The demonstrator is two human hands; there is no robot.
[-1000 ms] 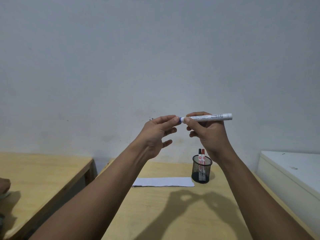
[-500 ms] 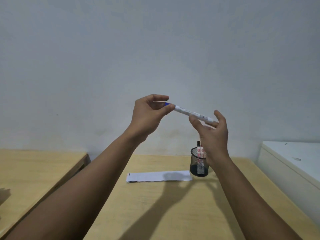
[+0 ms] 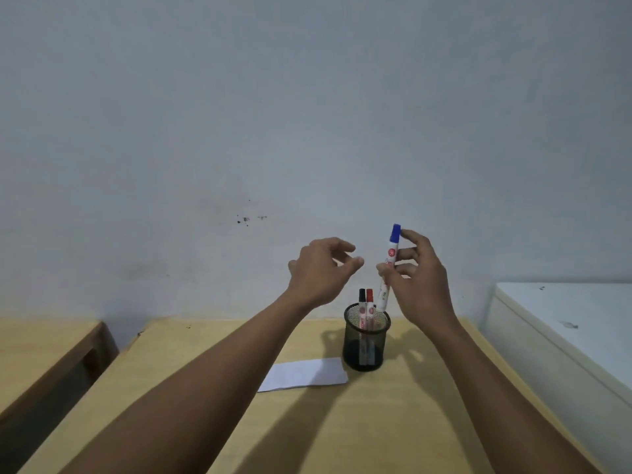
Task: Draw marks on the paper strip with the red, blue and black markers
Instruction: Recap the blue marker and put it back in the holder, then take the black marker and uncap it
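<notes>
My right hand [image 3: 419, 285] pinches the one capped blue-topped white marker [image 3: 389, 266] near-upright, cap up, tail just above the single black mesh cup [image 3: 366, 340] holding one black marker [image 3: 361, 301] and one red marker [image 3: 369, 301]; my left hand [image 3: 319, 270] hangs loosely curled and empty beside it; one white paper strip [image 3: 304, 374] lies below-left.

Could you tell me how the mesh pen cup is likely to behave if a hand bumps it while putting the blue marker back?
The mesh pen cup looks light, being thin wire mesh, so it would probably slide on the smooth wooden table. It is taller than it is wide, so a high knock may tip it. The black marker and red marker inside add little ballast.
</notes>
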